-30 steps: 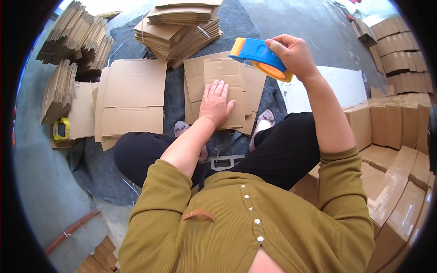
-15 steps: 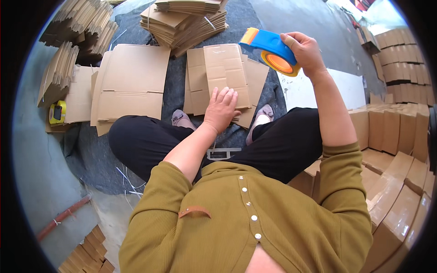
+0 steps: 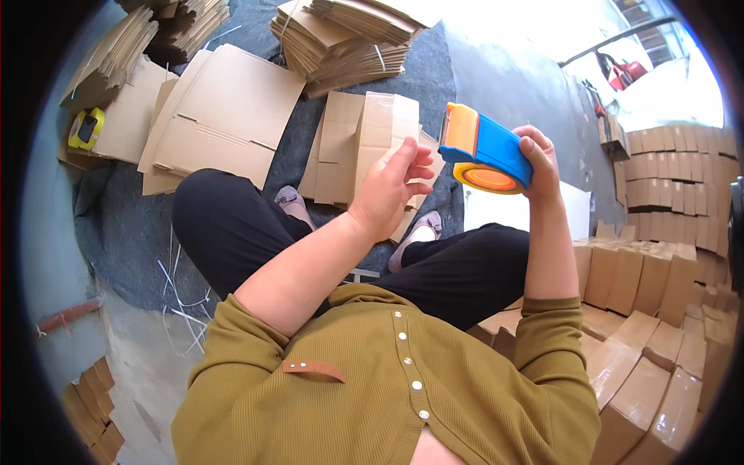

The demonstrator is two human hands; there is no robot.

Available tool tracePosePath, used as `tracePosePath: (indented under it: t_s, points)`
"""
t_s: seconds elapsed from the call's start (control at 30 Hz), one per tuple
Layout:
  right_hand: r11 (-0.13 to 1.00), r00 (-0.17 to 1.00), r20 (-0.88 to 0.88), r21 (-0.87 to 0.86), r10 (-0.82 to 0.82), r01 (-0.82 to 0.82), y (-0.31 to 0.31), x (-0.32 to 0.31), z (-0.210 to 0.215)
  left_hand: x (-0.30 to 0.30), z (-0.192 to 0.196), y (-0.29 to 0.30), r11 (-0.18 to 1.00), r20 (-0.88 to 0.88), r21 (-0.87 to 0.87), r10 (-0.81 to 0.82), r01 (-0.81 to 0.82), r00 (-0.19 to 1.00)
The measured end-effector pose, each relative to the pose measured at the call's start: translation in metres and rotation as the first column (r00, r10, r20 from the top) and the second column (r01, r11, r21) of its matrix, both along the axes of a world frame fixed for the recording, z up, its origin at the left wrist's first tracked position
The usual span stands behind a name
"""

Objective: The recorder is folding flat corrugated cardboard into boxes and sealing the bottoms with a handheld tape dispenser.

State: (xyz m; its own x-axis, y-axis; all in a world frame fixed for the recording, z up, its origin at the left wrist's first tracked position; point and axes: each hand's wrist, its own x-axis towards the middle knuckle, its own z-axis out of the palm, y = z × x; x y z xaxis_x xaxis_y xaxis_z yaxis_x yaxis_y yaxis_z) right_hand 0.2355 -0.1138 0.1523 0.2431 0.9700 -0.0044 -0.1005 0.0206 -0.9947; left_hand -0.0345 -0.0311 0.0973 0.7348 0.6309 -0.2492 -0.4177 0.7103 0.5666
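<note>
My right hand grips a blue and orange tape dispenser by its right end, held up in the air right of centre. An orange-yellow tape roll shows on its lower side. My left hand is raised in front of a small folded cardboard box, its fingers apart and holding nothing. That box lies between my feet on flat cardboard sheets, partly hidden behind the left hand.
Flat cardboard sheets lie on a dark ground cloth at the left. Beyond them stand bundled cardboard stacks. A yellow tape roll sits far left. Rows of made-up boxes fill the right side. Loose white straps lie lower left.
My left hand has lifted off the cardboard box and opened up. My right hand has lowered the tape dispenser and turned it, its orange end now nearer the left hand. The view has shifted.
</note>
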Motion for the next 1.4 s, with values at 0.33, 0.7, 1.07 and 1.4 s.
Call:
tracePosePath:
  t_s: [0.33,0.7,1.07,1.4]
  points:
    - [0.993,0.993,-0.003,0.018,0.118,-0.118,-0.006,-0.017,-0.001,-0.014,0.029,0.001,0.998,0.123,-0.005,-0.060,0.061,0.991]
    - [0.949,0.892,0.401,-0.306,0.207,-0.083,-0.002,-0.054,0.006,-0.029,-0.030,-0.006,0.998,-0.236,-0.064,-0.027,0.012,0.971]
    - [0.813,0.689,0.557,-0.576,0.464,-0.082,-0.001,-0.053,-0.013,-0.059,-0.074,0.020,0.986,-0.582,0.086,0.168,-0.145,0.796]
    - [0.777,0.544,0.628,-0.625,0.556,-0.072,0.038,-0.069,-0.061,-0.045,-0.155,0.033,0.961,-0.725,0.175,0.274,-0.215,0.632]
